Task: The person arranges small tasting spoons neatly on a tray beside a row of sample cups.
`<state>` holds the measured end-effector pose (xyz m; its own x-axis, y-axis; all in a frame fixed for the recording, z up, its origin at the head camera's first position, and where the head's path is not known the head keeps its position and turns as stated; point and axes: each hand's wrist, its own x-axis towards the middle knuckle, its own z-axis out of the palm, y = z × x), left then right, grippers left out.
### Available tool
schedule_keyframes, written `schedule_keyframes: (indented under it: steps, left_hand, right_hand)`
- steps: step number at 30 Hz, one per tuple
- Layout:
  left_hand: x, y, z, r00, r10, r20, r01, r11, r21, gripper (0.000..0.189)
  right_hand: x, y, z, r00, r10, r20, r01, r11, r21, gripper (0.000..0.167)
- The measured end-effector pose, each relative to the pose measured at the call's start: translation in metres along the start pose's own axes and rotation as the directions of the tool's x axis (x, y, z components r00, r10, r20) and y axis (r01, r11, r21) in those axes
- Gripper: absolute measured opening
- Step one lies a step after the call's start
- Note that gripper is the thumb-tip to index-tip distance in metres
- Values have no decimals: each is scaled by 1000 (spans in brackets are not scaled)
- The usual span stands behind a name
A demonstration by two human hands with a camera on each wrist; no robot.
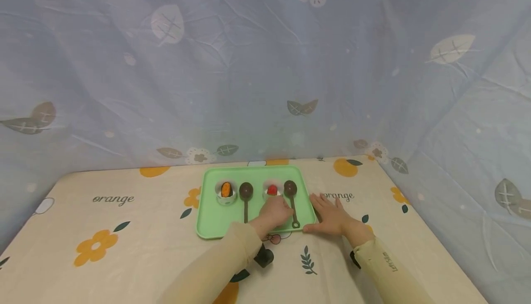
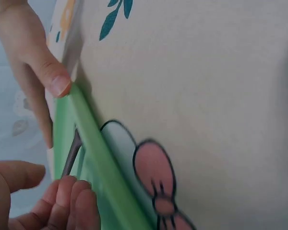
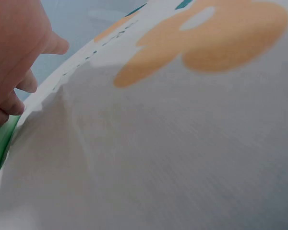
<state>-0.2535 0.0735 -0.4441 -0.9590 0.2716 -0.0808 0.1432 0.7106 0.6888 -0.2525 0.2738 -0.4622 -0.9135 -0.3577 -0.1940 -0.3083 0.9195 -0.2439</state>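
Note:
A light green tray [image 1: 220, 230] holds two small white cups and two dark brown round-headed spoons. My left hand [image 1: 275, 212] is over the tray by the right spoon [image 1: 290, 188]. Its fingers curl loosely beside the spoon handle [image 2: 72, 155], and the left wrist view shows the thumb apart from them. Whether the fingertips touch the handle is unclear. My right hand [image 1: 332, 216] rests along the tray's right edge, fingers extended, with its thumb [image 2: 57, 84] at the near right corner. Just behind my left hand, the right cup [image 1: 267, 197] contains a red piece [image 1: 272, 190].
The left cup [image 1: 226, 201] has an orange-and-black piece [image 1: 226, 189] in it, and the left spoon [image 1: 246, 190] lies between the cups. A patterned cream cloth [image 1: 137, 230] covers the table. Grey-blue curtains [image 1: 232, 64] hang behind and to the right.

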Motion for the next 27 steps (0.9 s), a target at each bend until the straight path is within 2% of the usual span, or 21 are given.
schedule_keyframes:
  steps: [6, 15, 18, 22, 26, 27]
  left_hand:
    - [-9, -8, -22, 995, 94, -26, -93, 994, 56, 17]
    - [-26, -32, -55, 968, 219, -119, -210, 974, 85, 30]
    - [-32, -42, -65, 950, 272, -155, -257, 960, 114, 36]
    - [-40, -57, -76, 925, 340, -171, -303, 930, 206, 46]
    - [-46, -75, -84, 902, 390, -186, -315, 889, 332, 56]
    - [-48, -79, -86, 901, 391, -189, -311, 884, 349, 58]
  right_hand:
    - [2, 7, -4, 999, -7, -41, 7, 1000, 9, 96]
    - [2, 14, -11, 997, -6, -74, 10, 999, 41, 89]
    - [2, 15, -13, 996, -9, -83, 12, 999, 46, 88]
    - [1, 15, -12, 996, 1, -93, 4, 999, 53, 88]
    - [-1, 14, -12, 994, 6, -109, 2, 997, 73, 89]
    - [-2, 14, -12, 994, 7, -113, 2, 997, 78, 89]
